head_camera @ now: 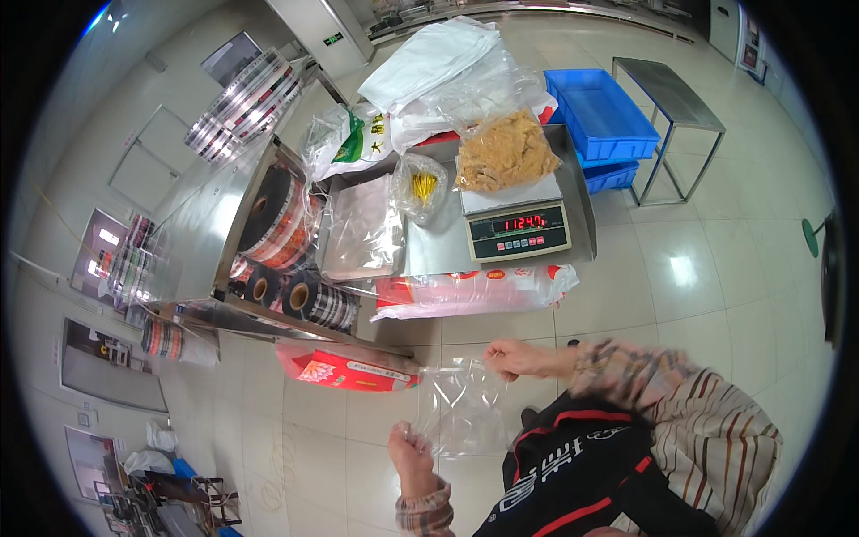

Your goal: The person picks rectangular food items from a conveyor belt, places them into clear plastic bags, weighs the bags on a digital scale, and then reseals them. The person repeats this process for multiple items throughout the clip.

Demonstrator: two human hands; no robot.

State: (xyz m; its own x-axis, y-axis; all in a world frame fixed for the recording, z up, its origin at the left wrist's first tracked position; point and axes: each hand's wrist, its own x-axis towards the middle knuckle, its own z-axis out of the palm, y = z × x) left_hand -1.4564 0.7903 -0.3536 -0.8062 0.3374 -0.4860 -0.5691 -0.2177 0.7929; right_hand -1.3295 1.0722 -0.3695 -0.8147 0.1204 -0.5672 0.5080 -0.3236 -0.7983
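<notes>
Stretched between my two hands is a clear plastic bag point(466, 406), with the tiled floor showing through it. My left hand point(411, 451) pinches its lower left side, and my right hand point(513, 359) grips its upper right corner. Beyond them, a digital bench scale point(518, 231) with a lit red display stands on a steel table. On its pan lies a clear bag of golden-brown food pieces point(508, 151). To the scale's left are a bag of yellow twist ties point(423, 186) and a stack of clear plastic bags point(362, 228) in a metal tray.
Blue plastic crates point(604, 114) are stacked right of the table, beside a small steel stand point(678, 94). At left, a steel workbench point(201, 221) holds printed film rolls point(278, 218). Below the scale lies a pink-and-white packed sack point(476, 292); a red printed bag point(356, 369) is nearer my left hand.
</notes>
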